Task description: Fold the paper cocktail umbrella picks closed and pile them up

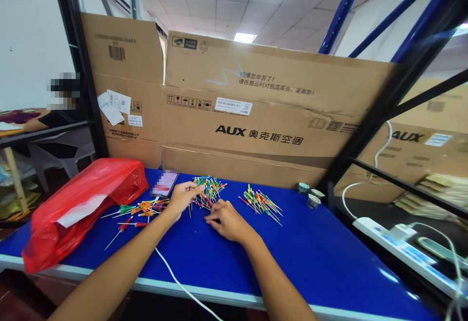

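Note:
My left hand point(183, 198) is closed in a pinch at the left edge of a pile of closed paper cocktail umbrellas point(212, 187) on thin wooden sticks. What its fingertips hold, if anything, cannot be made out against the pile. Just right of the pile's near side, my right hand point(227, 221) rests low over the table with its fingers curled inward; their contents are hidden. Farther right lies a second bunch of cocktail umbrellas point(260, 201), with sticks pointing toward me. To the left, partly behind my left forearm, looser orange, green and red umbrellas point(144, 208) are scattered.
A red plastic bag point(87, 204) lies on the blue table point(234, 272) at left, near a phone point(166, 183). Small tubs point(313, 200) stand back right. Cardboard panels point(256, 96) wall the back. A white cable point(175, 282) crosses the front edge; a power strip point(405, 252) sits right. Another person point(66, 106) sits far left.

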Tool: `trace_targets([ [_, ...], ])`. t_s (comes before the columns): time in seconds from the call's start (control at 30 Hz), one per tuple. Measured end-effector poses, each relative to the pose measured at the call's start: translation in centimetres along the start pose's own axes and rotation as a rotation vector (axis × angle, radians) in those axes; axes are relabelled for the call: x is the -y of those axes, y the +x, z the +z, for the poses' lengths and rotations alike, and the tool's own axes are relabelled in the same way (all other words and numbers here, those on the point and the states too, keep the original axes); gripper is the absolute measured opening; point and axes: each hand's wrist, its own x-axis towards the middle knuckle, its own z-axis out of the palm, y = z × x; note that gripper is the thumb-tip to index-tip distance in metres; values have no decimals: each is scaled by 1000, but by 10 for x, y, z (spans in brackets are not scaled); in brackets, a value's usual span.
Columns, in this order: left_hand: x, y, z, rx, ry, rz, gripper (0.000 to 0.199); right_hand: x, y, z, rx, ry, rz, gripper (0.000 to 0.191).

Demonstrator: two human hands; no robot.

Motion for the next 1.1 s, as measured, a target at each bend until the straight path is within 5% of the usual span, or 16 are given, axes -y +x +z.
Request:
trace_targets([
  [0.3, 6, 3, -2, -11, 109, 84, 42, -2, 9, 5, -285, 16, 64, 16],
  [0.47, 17, -1, 5, 233, 201, 39, 39, -9, 10, -3, -577, 345, 178, 19],
  [0.6, 21, -4, 8, 326, 262, 30, 38, -5, 10, -4, -590, 466, 202, 22],
  [1.1, 17, -4, 8, 325, 296, 114, 34, -2, 10, -6, -585, 484, 197, 22],
])
